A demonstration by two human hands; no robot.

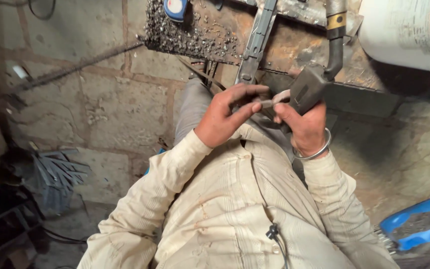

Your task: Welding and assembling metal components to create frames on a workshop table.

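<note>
Right hand point(302, 127), wrist bent, fingers wrapped tight around the welding torch point(310, 85) handle, just below the desk point(294, 42) edge. Left hand point(227, 112) reached across, fingertips pinched on a small pale piece point(279, 97) at the torch; its shape was hard to make out. Torch hose cut off at top. Metal strip point(257, 40) and spatter lay on the desk; blue brush point(419, 224) at lower right.

A grey welding torch point(308, 89) with a curved black neck, gripped upright, beside a thin pale strip point(274, 99) pinched at its tip.
</note>
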